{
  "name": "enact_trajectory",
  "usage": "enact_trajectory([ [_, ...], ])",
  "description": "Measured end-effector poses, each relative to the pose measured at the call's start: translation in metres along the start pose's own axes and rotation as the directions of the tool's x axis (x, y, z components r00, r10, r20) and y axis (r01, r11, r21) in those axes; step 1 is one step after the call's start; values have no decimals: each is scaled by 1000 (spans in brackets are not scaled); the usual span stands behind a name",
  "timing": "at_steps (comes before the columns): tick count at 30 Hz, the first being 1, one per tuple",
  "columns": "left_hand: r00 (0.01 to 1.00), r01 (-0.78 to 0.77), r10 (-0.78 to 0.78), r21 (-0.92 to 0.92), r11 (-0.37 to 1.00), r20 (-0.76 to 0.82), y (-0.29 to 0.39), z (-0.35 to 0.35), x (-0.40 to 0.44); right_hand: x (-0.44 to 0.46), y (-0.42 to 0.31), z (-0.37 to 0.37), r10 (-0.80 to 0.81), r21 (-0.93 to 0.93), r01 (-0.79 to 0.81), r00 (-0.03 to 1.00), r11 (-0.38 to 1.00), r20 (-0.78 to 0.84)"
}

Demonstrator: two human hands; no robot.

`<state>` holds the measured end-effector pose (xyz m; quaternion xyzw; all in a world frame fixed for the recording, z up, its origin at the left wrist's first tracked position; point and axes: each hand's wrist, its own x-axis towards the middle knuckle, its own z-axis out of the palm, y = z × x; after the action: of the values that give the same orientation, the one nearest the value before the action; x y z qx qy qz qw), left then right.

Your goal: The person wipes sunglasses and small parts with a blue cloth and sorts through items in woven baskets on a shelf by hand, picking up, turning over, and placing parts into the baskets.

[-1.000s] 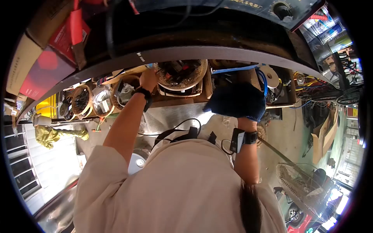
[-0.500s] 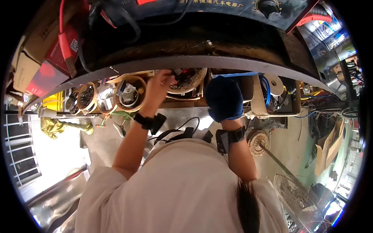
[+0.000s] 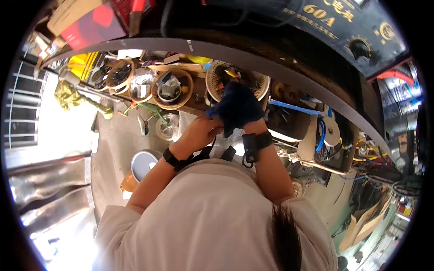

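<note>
A dark blue cloth covers most of my right hand, which is closed on it with the fingers hidden underneath. My left hand meets the cloth's left edge, its fingers bent together and pinching there. Just beyond the cloth stands a pale plastic basket with assorted small parts and tools inside, partly hidden by the cloth. Both wrists wear dark straps with small boxes.
Left of the basket, a round wooden bowl holds a smaller cup. Another bowl contains dark parts. Rightward are a cardboard box and a blue cable coil. A dark shelf edge overhangs. A grey-topped bucket stands below.
My left hand has come back from the basket to the edge of the cloth. My right hand has moved left with the cloth, in front of the basket. The view has turned.
</note>
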<state>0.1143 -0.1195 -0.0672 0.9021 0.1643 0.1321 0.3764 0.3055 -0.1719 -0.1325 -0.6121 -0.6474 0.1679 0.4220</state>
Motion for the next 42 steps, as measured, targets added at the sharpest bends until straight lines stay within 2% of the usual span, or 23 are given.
enact_trajectory([
  [1, 999, 43, -44, -62, 997, -10, 1, 0, -5, 0, 0, 0, 149, 810, -199, 979, 552, 139],
  [2, 996, 81, -84, -124, 989, -18, 1, 0, -7, -1, 0, 0, 291, 910, -147, 917, -389, 273],
  [4, 995, 90, -95, -137, 986, -24, 2, -4, -9, 12, 0, 6, 352, 989, -123, 924, -88, 146],
  [5, 997, 67, -69, -91, 994, -24, 3, -9, -8, 10, 3, -4, 355, 959, -153, 933, 240, 60],
  [7, 996, 76, -80, -101, 992, -41, 4, -10, -14, 15, -10, -32, 352, 554, -234, 929, 799, -115],
  [8, 992, 105, -115, -156, 982, -56, 3, -11, -18, 8, 9, -35, 476, 940, -146, 879, 309, -21],
  [10, 994, 63, -74, -130, 990, -84, 0, -13, -20, 11, 19, -31, 185, 925, 46, 982, -378, 27],
  [11, 997, 16, -20, -50, 999, -76, -6, -14, -21, 9, 23, -26, 175, 916, 51, 984, -398, 21],
  [13, 995, -82, 87, 101, 992, -47, -14, -14, -21, 16, 1, -14, 271, 989, 70, 962, -129, -33],
  [16, 995, 96, -98, -216, 972, -1, 12, -26, -12, 24, -46, 7, 358, 862, -17, 914, 506, -192],
  [19, 962, 217, -273, -626, 749, 6, 1, -15, -8, 27, -81, 23, 339, 657, -93, 904, 749, -259],
  [20, 961, 269, -270, -440, 857, 62, -11, -16, -12, 27, -90, 26, 327, 612, -101, 906, 784, -268],
  [22, 957, 279, -286, -374, 885, 36, -21, -16, -17, 26, -106, 23, 308, 537, -128, 915, 834, -260],
  [23, 955, 285, -295, -339, 897, 22, -23, -15, -19, 25, -106, 28, 212, 447, -35, 911, 894, -353],
  [26, 943, 193, -309, -559, 806, -121, -26, -29, -20, 29, -107, 29, -76, 138, 149, 899, 979, -432],
  [28, 912, 106, -343, -679, 727, -225, -30, -48, -21, 39, -117, 5, -193, -39, 190, 941, 981, -279],
  [29, 869, 51, -385, -717, 695, -312, -22, -56, -23, 40, -121, 11, -179, -165, 143, 956, 976, -233],
  [33, 843, 152, -354, -452, 879, -405, -32, -79, -38, 39, -140, 62, -66, -641, -4, 994, 768, -85],
  [34, 829, 175, -349, -389, 904, -437, -32, -82, -40, 40, -140, 69, -57, -602, 8, 996, 799, -62],
  [35, 816, 86, -369, -538, 838, -445, -28, -83, -42, 40, -140, 77, -47, -561, 17, 998, 828, -39],
  [37, 795, -110, -412, -774, 624, -446, -10, -90, -49, 39, -136, 87, -99, -119, 98, 995, 988, -8],
  [40, 748, -153, -439, -774, 615, -497, 5, -107, -64, 14, -108, 94, 24, 114, -32, 997, 993, 77],
  [42, 701, -175, -440, -733, 657, -562, 13, -124, -73, 9, -101, 85, -144, -380, 142, 989, 914, 24],
])
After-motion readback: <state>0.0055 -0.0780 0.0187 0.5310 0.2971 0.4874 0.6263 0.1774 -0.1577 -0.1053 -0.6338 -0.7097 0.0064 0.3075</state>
